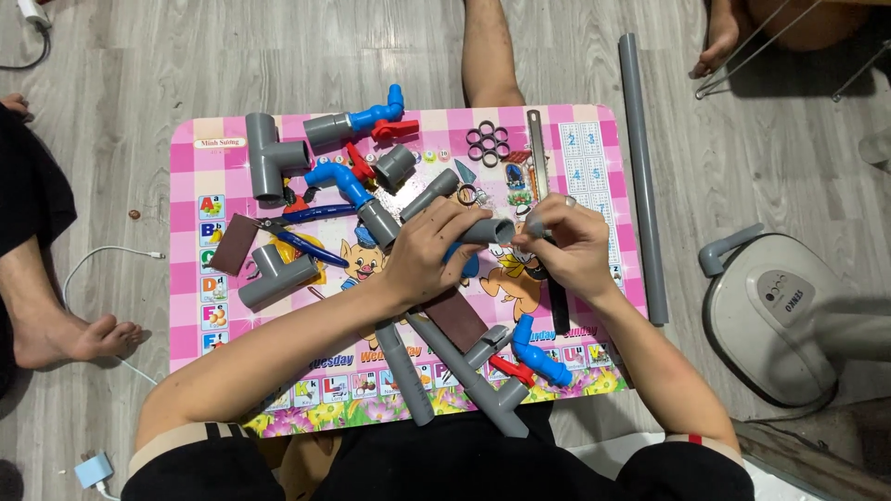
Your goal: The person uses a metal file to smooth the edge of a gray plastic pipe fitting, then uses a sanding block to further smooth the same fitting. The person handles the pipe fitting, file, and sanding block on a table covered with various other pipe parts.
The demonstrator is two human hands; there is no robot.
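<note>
Head view, looking straight down on a small pink table [594,125] printed with letters and cartoon animals, which serves as the landmark. Over the middle of the table the left hand [429,252] is wrapped around a short grey pipe [490,230], fingers closed on its body, with the open end turned toward the right hand [568,247]. The right hand's fingertips are pinched together on something small just at the pipe's mouth; what it is I cannot tell, as the fingers hide it.

On the far left part of the table lies a grey tee fitting [267,156], and a second tee [274,276] sits nearer the left edge. Blue valves with red handles [371,116] rest along the far edge, and another blue valve [538,357] lies by the near edge. Blue-handled pliers [302,241] lie left of the hands, a cluster of black rings [487,142] and a steel ruler [536,148] at the far right part. A long grey pipe [640,176] lies on the floor just off the table's right edge, with a grey fan base [770,315] beyond it.

To work at the pipe's mouth well, I judge that the left hand should hold the pipe steady and level, with the right hand keeping its small piece square to the opening.
</note>
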